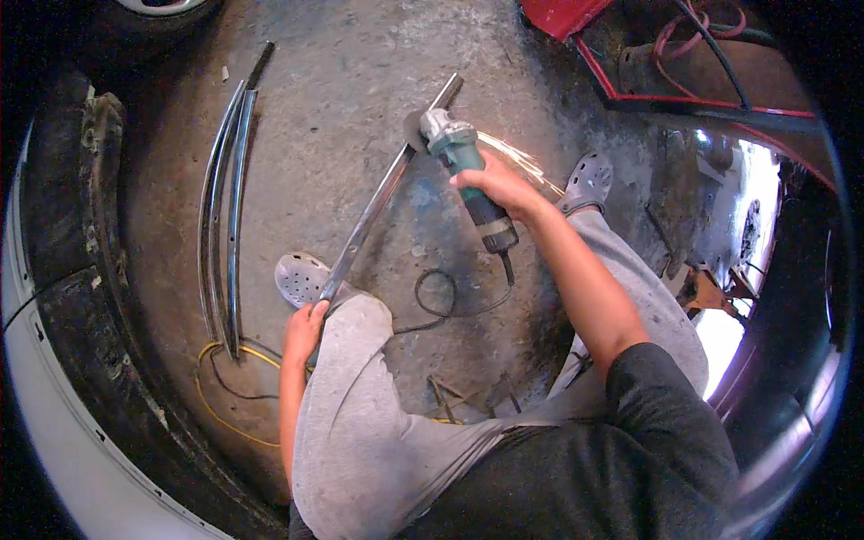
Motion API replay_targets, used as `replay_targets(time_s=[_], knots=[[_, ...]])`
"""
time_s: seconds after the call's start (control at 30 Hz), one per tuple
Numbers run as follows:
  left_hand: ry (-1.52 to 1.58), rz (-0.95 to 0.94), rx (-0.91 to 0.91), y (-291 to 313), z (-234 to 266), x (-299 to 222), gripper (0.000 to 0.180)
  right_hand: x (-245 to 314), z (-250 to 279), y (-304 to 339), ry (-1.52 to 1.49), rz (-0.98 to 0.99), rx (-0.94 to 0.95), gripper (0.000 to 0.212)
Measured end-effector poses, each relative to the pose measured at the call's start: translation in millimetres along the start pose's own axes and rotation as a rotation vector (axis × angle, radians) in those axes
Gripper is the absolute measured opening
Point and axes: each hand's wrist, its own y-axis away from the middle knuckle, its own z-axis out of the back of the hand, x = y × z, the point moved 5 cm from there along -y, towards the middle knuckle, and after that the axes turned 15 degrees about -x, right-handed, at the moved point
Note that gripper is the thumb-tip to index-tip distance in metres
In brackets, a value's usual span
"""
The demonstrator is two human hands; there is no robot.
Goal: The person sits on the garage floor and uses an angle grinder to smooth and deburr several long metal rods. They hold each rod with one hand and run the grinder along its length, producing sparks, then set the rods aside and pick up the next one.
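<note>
My right hand (499,184) is wrapped round the body of a green and black angle grinder (468,166). The grinder's disc (415,131) meets a long metal strip (376,202) near its far end, and sparks (522,157) fly off to the right. The near end of that strip is gripped in my left hand (304,333), beside my left knee. From there it slants up and away across the floor. The grinder's black cord (436,297) loops down from the handle toward my legs.
Several curved metal strips (236,216) lie on the floor at the left, near a yellow cord (202,387). A long dark panel (117,234) borders the left side. A red frame (612,90) with hoses stands at the far right. Thin metal pieces (450,391) lie between my legs.
</note>
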Motion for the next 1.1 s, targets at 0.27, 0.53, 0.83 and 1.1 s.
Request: replay_targets(time_s=[0.27, 0.53, 0.83, 1.1], knots=[[0.073, 0.046, 0.045, -1, 1, -7, 0.067, 6, 20, -41, -0.091, -0.01, -0.098, 0.058], [0.129, 0.034, 0.039, -2, -1, -7, 0.066, 1, 29, -55, -0.084, -0.116, -0.074, 0.045], [0.154, 0.054, 0.036, -3, -4, -2, 0.062, -48, -78, 71, 0.159, 0.105, 0.028, 0.08], [0.08, 0.026, -0.002, 3, 2, -15, 0.065, -32, -83, 85, 0.112, 0.008, 0.089, 0.07]])
